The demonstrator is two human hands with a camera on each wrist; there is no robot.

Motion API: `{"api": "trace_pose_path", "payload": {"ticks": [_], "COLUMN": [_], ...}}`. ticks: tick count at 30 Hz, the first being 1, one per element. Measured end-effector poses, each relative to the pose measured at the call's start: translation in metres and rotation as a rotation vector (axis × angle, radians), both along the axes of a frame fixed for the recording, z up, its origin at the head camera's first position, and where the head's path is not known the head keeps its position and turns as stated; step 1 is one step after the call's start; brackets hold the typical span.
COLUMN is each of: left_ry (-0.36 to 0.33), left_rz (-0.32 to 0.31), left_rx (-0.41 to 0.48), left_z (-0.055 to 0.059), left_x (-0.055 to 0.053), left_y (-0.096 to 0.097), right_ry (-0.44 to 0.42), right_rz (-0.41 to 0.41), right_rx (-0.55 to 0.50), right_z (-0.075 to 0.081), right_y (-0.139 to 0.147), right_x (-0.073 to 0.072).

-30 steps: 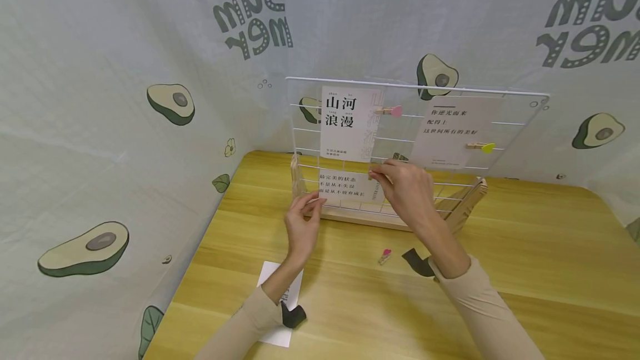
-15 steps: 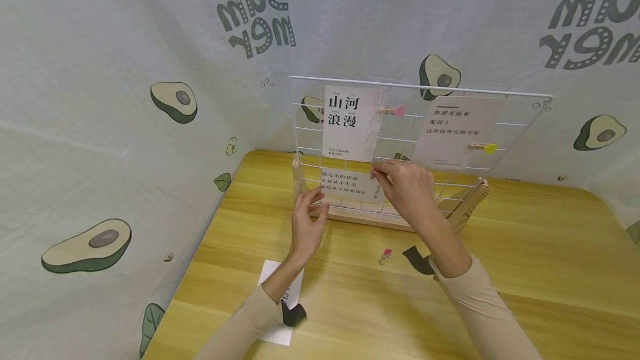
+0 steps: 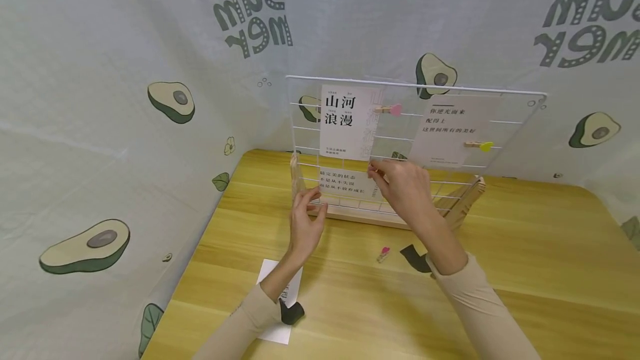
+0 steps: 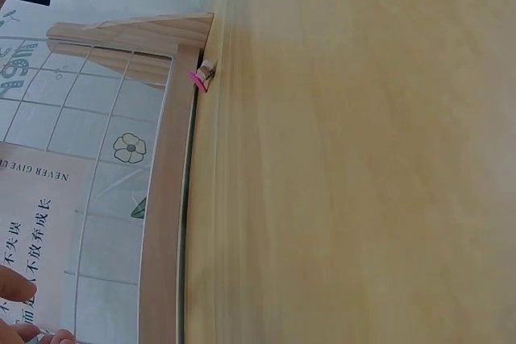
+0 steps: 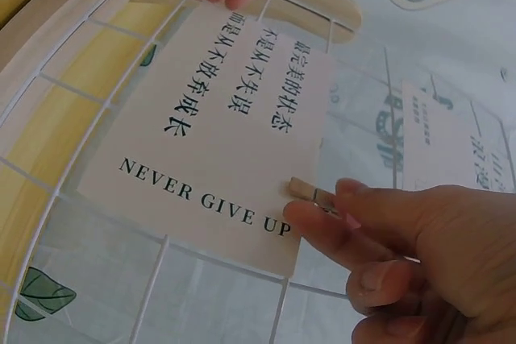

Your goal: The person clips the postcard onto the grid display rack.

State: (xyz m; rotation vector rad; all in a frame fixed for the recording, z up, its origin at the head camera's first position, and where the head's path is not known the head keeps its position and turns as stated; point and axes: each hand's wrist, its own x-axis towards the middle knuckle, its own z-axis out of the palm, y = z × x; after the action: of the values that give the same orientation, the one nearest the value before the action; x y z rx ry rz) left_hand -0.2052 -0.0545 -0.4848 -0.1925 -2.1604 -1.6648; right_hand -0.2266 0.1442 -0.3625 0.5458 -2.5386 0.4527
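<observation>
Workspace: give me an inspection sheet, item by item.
Surface: wooden table.
Job's things: wire grid upright on a wooden base; lowest card behind its wires; wooden clip at the card's edge.
Clutter: pink clip and white sheet on the table.
Grippers: left hand pinches the card's corner; right hand pinches the wooden clip.
Cables: nothing seen.
Surroundings: avocado-print cloth.
</observation>
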Motion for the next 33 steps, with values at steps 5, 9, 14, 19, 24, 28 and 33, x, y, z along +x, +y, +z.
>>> {"api": "trace_pose_path", "payload": {"ticks": [5,9,14,19,24,28,33], "left_ry": [-0.006,-0.053,-0.040,-0.055,-0.177,-0.279,-0.397], "left_rz": [-0.040,-0.103,-0.131,-0.143,-0.259,-0.340,-0.383], "left_rx": [-0.047,-0.042,-0.086,-0.248,-0.401,-0.462,-0.526], "left_z": [0.001,0.008,0.011,0.016,0.016,0.013,0.008], "left_x": [0.002,0.006,0.014,0.020,0.026,0.030,0.036], "left_y": [-0.002,-0.009,-0.022,-0.040,-0.061,-0.074,-0.087], "right_ry": [0.089,0.201,0.243,0.101,-0.142,-0.348,-0.520], "right_rz": [-0.001,0.050,0.163,0.178,0.131,0.069,-0.045], "right_rx": [-0.033,-0.097,-0.234,-0.325,-0.344,-0.329,-0.288], "right_z": [-0.010,-0.021,-0.032,-0.056,-0.090,-0.112,-0.125], "right_y": [0.010,0.024,0.042,0.057,0.066,0.071,0.074], "right_x": [0.004,0.011,0.021,0.033,0.047,0.054,0.058]}}
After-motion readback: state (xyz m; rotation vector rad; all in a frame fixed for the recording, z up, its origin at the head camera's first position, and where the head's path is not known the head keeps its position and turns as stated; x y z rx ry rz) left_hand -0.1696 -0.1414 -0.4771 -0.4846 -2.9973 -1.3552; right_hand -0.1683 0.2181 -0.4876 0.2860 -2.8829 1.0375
